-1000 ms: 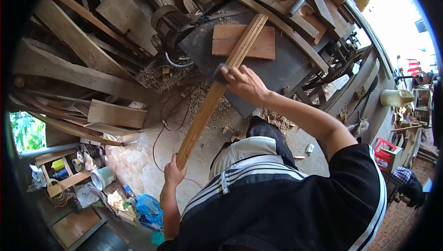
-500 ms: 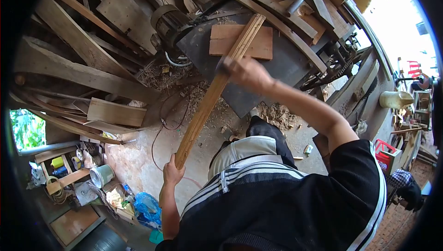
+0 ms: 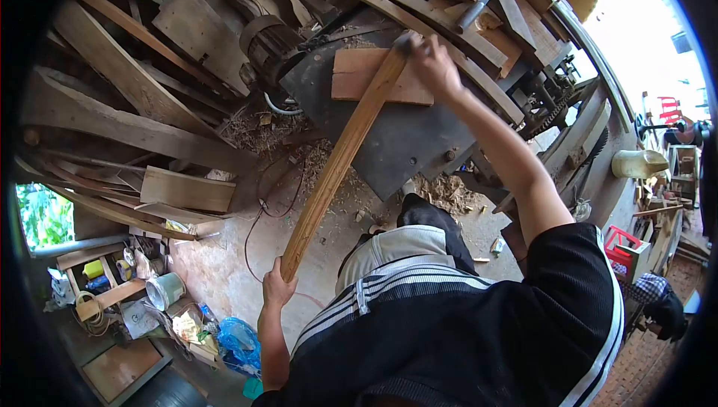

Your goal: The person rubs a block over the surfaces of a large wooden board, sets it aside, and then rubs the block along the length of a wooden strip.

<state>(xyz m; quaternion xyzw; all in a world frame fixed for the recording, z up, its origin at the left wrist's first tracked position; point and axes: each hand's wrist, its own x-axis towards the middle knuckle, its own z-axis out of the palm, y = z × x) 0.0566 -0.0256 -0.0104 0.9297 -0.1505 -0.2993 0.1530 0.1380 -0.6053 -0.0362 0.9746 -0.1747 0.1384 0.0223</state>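
Observation:
A long wooden strip (image 3: 336, 160) slants from near my body up to a dark metal bench. My left hand (image 3: 279, 287) is closed around its near end. The far end rests over a flat reddish board (image 3: 355, 70) lying on the bench. My right hand (image 3: 436, 66) is at that far end, fingers curled on a small dark pad (image 3: 404, 42) that touches the strip. Blur hides what the pad is made of.
The dark metal bench (image 3: 404, 141) has a motor (image 3: 269, 44) at its left. A hammer (image 3: 481, 7) lies among timber pieces at the far side. Stacked planks (image 3: 127, 115) fill the left. Wood shavings (image 3: 452, 196) and a thin cable (image 3: 250, 239) lie on the floor.
My right hand has slid away from me along the strip, from its upper middle to the far end, with the dark pad. The left hand keeps its hold on the near end.

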